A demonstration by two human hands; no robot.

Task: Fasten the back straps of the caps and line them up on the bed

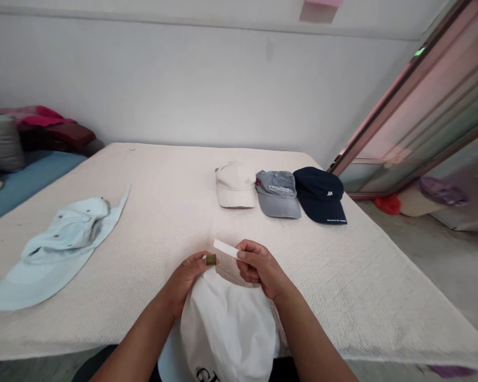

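A white cap point(231, 323) with dark lettering hangs over the near table edge, its back opening facing away from me. My left hand point(185, 278) grips the cap's rear edge at a brass-coloured buckle point(211, 259). Between the thumb and fingers of my right hand point(258, 265) is the cap's white strap point(225, 248), its free end pointing left toward the buckle. Strap end and buckle are apart. The cap's brim is mostly hidden below its crown.
Beige point(236, 185), grey point(278, 193) and navy point(321, 195) caps stand in a row at the back right of the cloth-covered table point(167, 185). A pale blue cap point(63, 239) lies at the left, its strap loose. A wall rises behind; a glass sliding door point(414, 116) is at right.
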